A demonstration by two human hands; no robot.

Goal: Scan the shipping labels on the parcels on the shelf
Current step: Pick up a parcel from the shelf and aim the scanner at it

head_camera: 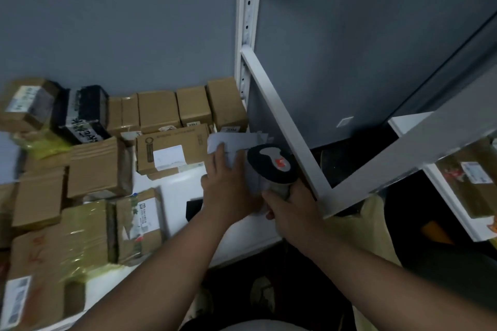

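My right hand (291,212) grips the handle of a black-and-grey barcode scanner (271,164), whose head points at the right end of the white shelf (177,191). My left hand (228,185) lies flat with straight fingers on a white flat parcel (234,142) beside the scanner. Behind it lies a brown carton with a white shipping label (168,156). Several more brown cartons fill the shelf, among them one with a label near the front (139,223) and one at the lower left (35,285).
A white shelf upright (247,35) and a slanted white rail (285,121) stand right of the scanner. A second shelf at the right holds a labelled parcel (470,183). A black wrapped parcel (80,115) sits at the back left. A grey wall is behind.
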